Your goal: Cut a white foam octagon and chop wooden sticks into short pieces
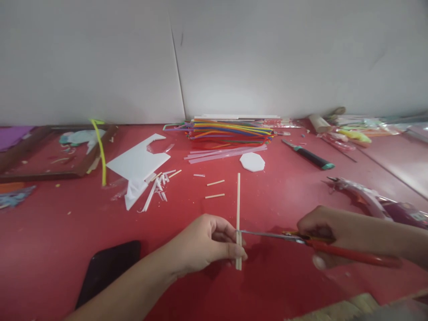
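My left hand (214,243) pinches thin pale wooden sticks (238,200) between thumb and fingers, one long and a shorter piece lying along its lower part. The sticks stand lengthwise away from me. My right hand (324,236) is closed around red-handled cutters (351,253) with long, thin metal jaws. Their tip meets the sticks just above my left fingertips. Two short cut stick pieces (215,189) lie on the red table beyond my left hand. A white octagonal piece (252,162) rests behind the long stick.
Colourful pipe cleaners (230,133) are bundled near the wall. White sheet scraps (138,160) and a brown frame (50,171) lie left. A black phone-like slab (109,267) sits by my left forearm. On the right are a utility knife (309,156) and a glue gun (361,191).
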Action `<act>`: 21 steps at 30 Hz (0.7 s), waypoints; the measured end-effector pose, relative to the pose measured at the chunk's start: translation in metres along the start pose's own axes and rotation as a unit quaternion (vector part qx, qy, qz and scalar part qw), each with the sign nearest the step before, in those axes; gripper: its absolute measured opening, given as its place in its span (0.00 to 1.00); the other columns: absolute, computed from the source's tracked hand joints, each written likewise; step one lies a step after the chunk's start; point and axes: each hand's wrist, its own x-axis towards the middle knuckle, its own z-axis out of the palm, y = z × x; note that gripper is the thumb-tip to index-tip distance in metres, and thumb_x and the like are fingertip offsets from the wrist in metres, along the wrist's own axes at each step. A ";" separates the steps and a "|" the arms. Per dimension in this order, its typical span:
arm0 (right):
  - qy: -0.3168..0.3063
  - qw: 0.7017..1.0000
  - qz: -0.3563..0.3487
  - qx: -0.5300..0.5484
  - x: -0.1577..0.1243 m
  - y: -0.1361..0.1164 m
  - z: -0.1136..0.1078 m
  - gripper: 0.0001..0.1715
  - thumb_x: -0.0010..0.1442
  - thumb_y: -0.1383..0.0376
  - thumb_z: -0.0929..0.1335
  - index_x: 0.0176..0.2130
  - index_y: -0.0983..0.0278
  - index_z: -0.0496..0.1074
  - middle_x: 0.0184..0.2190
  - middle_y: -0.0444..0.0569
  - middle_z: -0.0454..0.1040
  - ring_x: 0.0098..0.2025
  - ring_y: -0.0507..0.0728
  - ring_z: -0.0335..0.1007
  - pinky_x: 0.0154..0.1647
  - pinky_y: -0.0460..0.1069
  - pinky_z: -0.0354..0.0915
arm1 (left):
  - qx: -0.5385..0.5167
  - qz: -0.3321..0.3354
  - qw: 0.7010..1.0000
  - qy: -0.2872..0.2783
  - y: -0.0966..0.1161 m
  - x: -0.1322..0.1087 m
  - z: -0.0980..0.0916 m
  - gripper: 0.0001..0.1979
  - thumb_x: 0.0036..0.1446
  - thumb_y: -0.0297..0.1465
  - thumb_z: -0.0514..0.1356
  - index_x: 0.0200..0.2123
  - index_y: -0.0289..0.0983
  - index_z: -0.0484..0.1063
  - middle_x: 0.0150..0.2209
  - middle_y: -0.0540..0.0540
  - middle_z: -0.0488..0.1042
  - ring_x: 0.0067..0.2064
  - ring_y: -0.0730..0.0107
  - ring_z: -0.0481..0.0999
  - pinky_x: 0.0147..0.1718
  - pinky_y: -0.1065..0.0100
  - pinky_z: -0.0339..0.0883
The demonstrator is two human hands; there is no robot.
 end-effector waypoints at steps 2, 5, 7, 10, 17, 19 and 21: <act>-0.023 1.000 0.019 0.001 0.001 0.004 0.002 0.28 0.48 0.43 0.72 0.24 0.63 0.64 0.22 0.41 0.58 0.25 0.50 0.54 0.24 0.45 0.52 | 0.004 -0.002 1.000 0.006 0.000 0.000 0.000 0.17 0.39 0.39 0.73 0.28 0.33 0.75 0.28 0.44 0.80 0.30 0.70 0.77 0.35 0.66 0.70; -0.031 0.999 0.012 0.020 0.003 0.012 0.006 0.26 0.48 0.45 0.74 0.23 0.63 0.66 0.21 0.40 0.58 0.24 0.50 0.52 0.23 0.46 0.51 | 0.006 -0.007 1.000 0.011 0.001 0.000 -0.001 0.18 0.38 0.39 0.74 0.28 0.33 0.75 0.28 0.44 0.80 0.29 0.70 0.77 0.35 0.66 0.70; -0.014 0.999 -0.012 0.036 0.004 0.017 0.010 0.24 0.47 0.47 0.74 0.23 0.63 0.68 0.21 0.40 0.60 0.23 0.49 0.51 0.23 0.46 0.50 | 0.009 -0.005 1.000 0.010 0.001 0.000 -0.001 0.18 0.39 0.39 0.73 0.28 0.34 0.75 0.28 0.45 0.80 0.30 0.70 0.77 0.35 0.66 0.70; 0.007 0.999 -0.033 0.034 0.005 0.017 0.017 0.23 0.50 0.48 0.74 0.23 0.63 0.68 0.21 0.40 0.61 0.23 0.49 0.52 0.23 0.46 0.50 | 0.025 0.007 1.000 0.009 0.001 -0.001 -0.003 0.14 0.43 0.38 0.71 0.28 0.34 0.74 0.27 0.46 0.79 0.32 0.68 0.78 0.36 0.65 0.70; 0.072 0.996 -0.030 0.036 0.014 0.013 0.011 0.24 0.50 0.53 0.74 0.20 0.63 0.62 0.20 0.40 0.60 0.23 0.49 0.54 0.24 0.46 0.50 | 0.102 0.089 0.987 0.080 0.009 -0.001 -0.004 0.11 0.49 0.36 0.68 0.29 0.35 0.72 0.27 0.49 0.77 0.32 0.72 0.75 0.35 0.69 0.67; 0.109 0.991 -0.030 0.073 0.018 0.018 0.004 0.25 0.50 0.51 0.73 0.21 0.63 0.60 0.19 0.39 0.58 0.22 0.49 0.53 0.23 0.46 0.49 | 0.107 0.123 0.981 0.106 0.009 0.000 -0.004 0.11 0.51 0.36 0.66 0.31 0.35 0.72 0.28 0.49 0.76 0.31 0.73 0.74 0.34 0.70 0.66; 0.150 0.978 -0.032 0.140 0.025 0.024 -0.004 0.25 0.51 0.47 0.71 0.24 0.62 0.60 0.18 0.37 0.55 0.20 0.49 0.52 0.20 0.46 0.48 | 0.143 0.137 0.972 0.128 0.006 0.002 -0.004 0.10 0.52 0.37 0.65 0.33 0.36 0.73 0.30 0.49 0.76 0.31 0.72 0.73 0.33 0.70 0.66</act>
